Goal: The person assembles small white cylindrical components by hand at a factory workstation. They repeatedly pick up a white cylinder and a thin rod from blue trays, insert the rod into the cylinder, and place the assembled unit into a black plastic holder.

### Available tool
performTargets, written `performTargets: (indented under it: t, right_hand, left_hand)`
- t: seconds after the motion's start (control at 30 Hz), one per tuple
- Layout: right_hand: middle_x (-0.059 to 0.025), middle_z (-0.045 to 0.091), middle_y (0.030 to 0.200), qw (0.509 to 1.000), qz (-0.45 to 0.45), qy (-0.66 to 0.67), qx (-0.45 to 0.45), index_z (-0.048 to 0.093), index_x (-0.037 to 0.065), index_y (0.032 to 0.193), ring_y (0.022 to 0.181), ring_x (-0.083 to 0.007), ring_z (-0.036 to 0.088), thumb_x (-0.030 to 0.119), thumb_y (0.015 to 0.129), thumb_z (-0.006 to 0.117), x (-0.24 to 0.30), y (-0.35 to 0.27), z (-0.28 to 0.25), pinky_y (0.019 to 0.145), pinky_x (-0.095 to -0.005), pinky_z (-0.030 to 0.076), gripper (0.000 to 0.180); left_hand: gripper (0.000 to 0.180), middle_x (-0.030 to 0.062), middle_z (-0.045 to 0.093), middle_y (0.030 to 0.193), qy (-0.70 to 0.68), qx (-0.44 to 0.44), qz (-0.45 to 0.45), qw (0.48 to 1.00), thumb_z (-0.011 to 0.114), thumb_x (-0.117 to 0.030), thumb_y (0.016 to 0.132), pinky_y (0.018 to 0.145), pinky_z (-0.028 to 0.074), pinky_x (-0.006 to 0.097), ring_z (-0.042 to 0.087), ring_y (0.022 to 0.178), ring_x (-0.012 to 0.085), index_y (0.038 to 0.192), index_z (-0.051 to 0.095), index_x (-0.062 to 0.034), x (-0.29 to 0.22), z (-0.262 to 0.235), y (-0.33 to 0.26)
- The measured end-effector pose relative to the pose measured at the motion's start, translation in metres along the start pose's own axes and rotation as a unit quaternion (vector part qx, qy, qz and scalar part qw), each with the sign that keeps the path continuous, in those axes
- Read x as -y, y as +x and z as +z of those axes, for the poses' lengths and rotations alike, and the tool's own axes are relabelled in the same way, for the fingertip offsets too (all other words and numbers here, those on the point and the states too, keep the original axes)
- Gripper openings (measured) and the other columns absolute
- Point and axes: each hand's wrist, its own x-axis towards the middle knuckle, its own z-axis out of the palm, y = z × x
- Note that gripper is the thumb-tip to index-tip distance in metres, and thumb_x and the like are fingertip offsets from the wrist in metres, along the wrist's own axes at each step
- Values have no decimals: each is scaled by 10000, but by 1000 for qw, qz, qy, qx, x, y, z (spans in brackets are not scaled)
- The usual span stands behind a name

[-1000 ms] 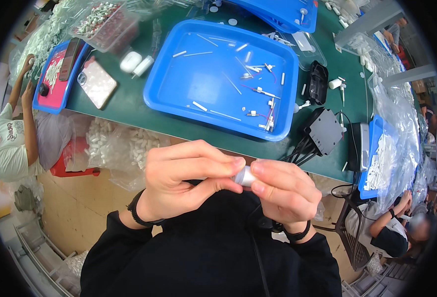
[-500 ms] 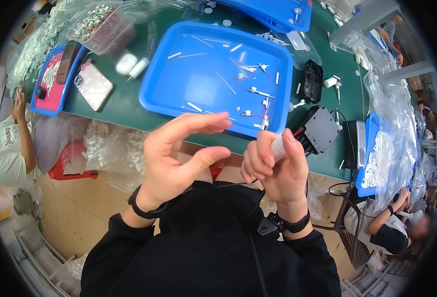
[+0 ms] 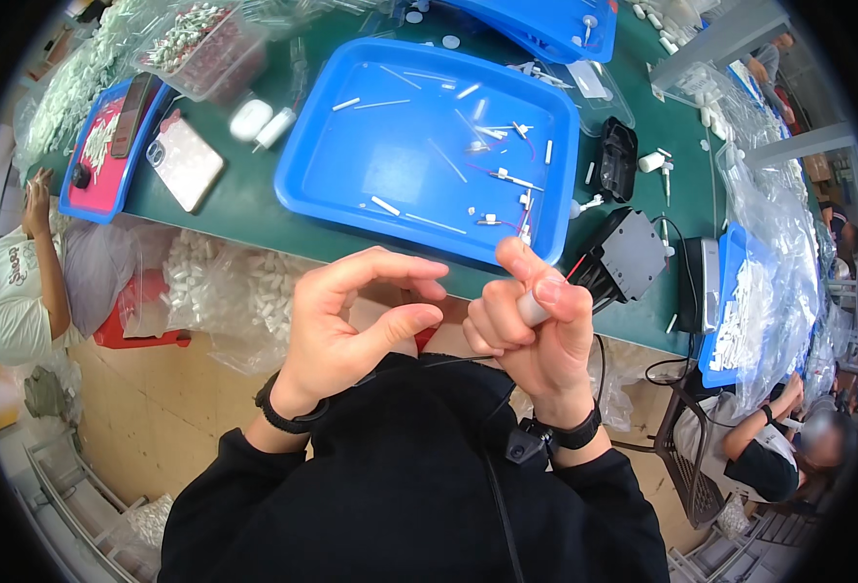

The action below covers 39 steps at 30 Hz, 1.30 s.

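Observation:
In front of my chest, my right hand is wrapped round a small white cylinder. Only part of the cylinder shows between thumb and curled fingers. A short red wire sticks up past the thumb; whether it joins the cylinder is hidden. My left hand hovers beside it, thumb and fingers apart in a C shape, with nothing visible between them. Beyond both hands lies a blue tray on the green table. It holds thin clear rods, short white tubes and small white parts with red wires.
Left of the tray are a phone, a white earbud case and a clear tub of small parts. At right sit a black box-shaped device, a black open case and another blue tray. Co-workers sit at both sides.
My right hand has shifted slightly left and its thumb has bent over the cylinder, with the red wire now showing. My left hand has lowered a little, its fingers drawn slightly closer together.

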Motion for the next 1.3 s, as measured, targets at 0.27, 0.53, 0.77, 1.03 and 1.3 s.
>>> performTargets:
  t: [0.27,0.53,0.77,1.03,1.3]
  right_hand:
    - [-6,358,544,984,53,158,64,403,94,921,487,-113,316,459,927,344,-3,6,-2,488,-249,300,369]
    - [-19,367,573,991,63,115,2,431,84,946,528,-127,345,399,940,278,-17,12,-3,546,-266,323,350]
    - [-35,506,724,989,102,-78,-68,423,48,1083,693,-115,473,471,974,161,-36,18,21,675,-242,366,509]
    - [-135,479,1194,929,61,-362,56,271,15,1344,1069,-209,473,436,955,349,-45,18,22,842,-309,395,578]
    - [-103,598,945,890,70,-451,-3,461,-18,1178,872,-172,592,207,946,465,-5,1,20,809,-289,447,323]
  left_hand:
    - [210,71,653,832,-8,-4,-21,1000,648,10,789,705,497,244,634,771,129,998,636,7,0,-4,-3]
    - [212,70,640,861,-26,-28,-54,998,640,20,796,713,497,243,629,794,129,1007,628,16,5,-7,-7]
    - [389,109,548,1104,124,-37,29,991,767,-69,677,892,441,350,539,1050,226,1037,626,-22,-1,0,-19]
    - [366,167,620,1032,-138,-261,-49,954,493,-170,940,833,488,327,624,902,199,1249,435,16,27,-53,-66]
    - [338,128,622,910,-67,-476,-278,832,559,-183,904,667,526,298,620,754,188,1146,515,48,226,-193,-148]
